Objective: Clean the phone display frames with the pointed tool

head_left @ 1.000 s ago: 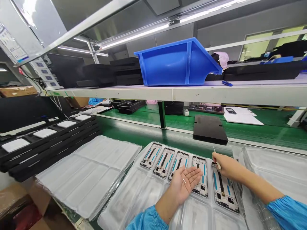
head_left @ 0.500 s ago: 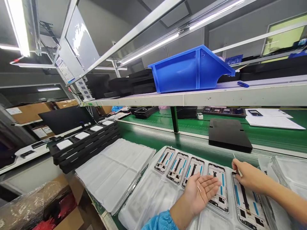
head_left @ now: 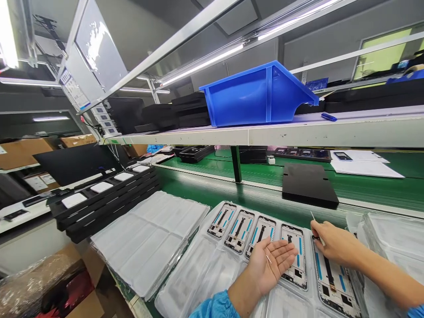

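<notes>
My left hand (head_left: pixel 270 265) lies palm up and open over a clear plastic tray (head_left: pixel 205 265), with a tiny white part (head_left: pixel 268 259) resting on the palm. The tray holds a row of several phone frames (head_left: pixel 239 225) with blue strips. My right hand (head_left: pixel 331 244) is closed in a pinch on a thin white stick (head_left: pixel 315 221) whose end points up. It hovers over the rightmost phone frame (head_left: pixel 333 277). Both sleeves are blue.
A green conveyor belt (head_left: pixel 364 185) runs behind the tray, carrying a black tray (head_left: pixel 308 184). Empty clear trays (head_left: pixel 149 238) lie to the left, black trays with white pads (head_left: pixel 102 194) further left. A blue bin (head_left: pixel 255 95) sits on the shelf above. Cardboard boxes (head_left: pixel 49 287) stand lower left.
The view has swung left and then slightly back. Both hands keep the same pose over the tray; the right hand stays pinched on the stick.
</notes>
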